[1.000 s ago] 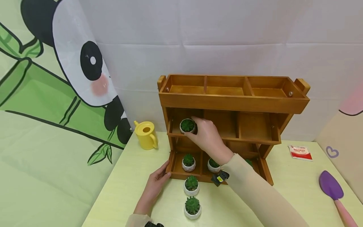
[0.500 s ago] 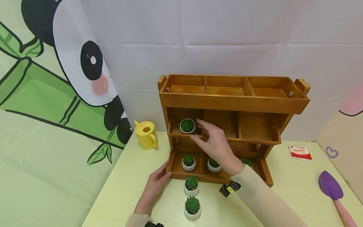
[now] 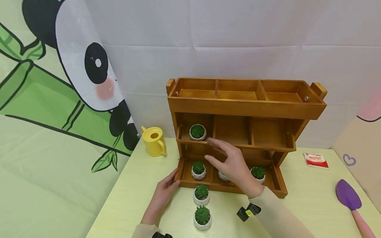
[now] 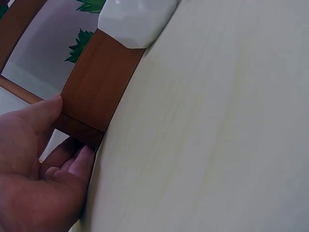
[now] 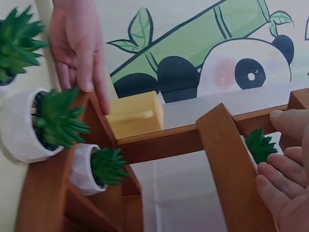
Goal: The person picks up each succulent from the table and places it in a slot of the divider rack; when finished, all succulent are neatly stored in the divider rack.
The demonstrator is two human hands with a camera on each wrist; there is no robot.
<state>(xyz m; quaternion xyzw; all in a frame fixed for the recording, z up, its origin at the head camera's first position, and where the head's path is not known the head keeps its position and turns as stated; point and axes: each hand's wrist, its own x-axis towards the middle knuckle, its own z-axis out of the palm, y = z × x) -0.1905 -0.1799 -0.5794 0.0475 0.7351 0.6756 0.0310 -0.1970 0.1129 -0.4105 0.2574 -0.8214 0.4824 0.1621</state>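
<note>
Pale tabletop, left hand clasped on shelf corner, free right hand near middle-tier succulent.

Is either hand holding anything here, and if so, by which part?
The left hand grips the wooden shelf at the near left corner of its bottom tray. The right hand holds nothing.
</note>
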